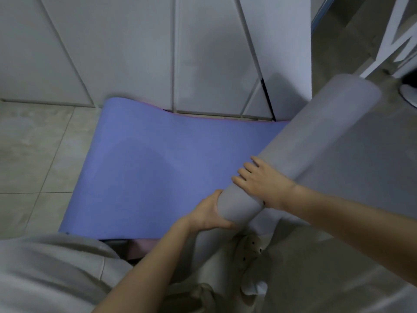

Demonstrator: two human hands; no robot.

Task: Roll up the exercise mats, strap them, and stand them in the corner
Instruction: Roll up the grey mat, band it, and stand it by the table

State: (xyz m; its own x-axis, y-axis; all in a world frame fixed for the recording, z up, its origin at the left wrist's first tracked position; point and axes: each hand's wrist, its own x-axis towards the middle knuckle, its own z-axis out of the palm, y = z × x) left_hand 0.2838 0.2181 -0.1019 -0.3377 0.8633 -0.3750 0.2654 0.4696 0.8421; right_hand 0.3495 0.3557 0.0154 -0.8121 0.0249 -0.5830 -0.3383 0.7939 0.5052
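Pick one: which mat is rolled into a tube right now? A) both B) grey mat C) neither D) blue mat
B: the grey mat is wound into a roll. The left hand grips its near end and the right hand rests on top, while the blue mat lies flat on the floor.

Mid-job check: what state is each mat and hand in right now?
Grey mat: partly rolled, no strap visible.
Blue mat: unrolled on the floor, far edge curled up against the cabinets.
Left hand: grips the roll's near end.
Right hand: rests flat on the roll, fingers straight.
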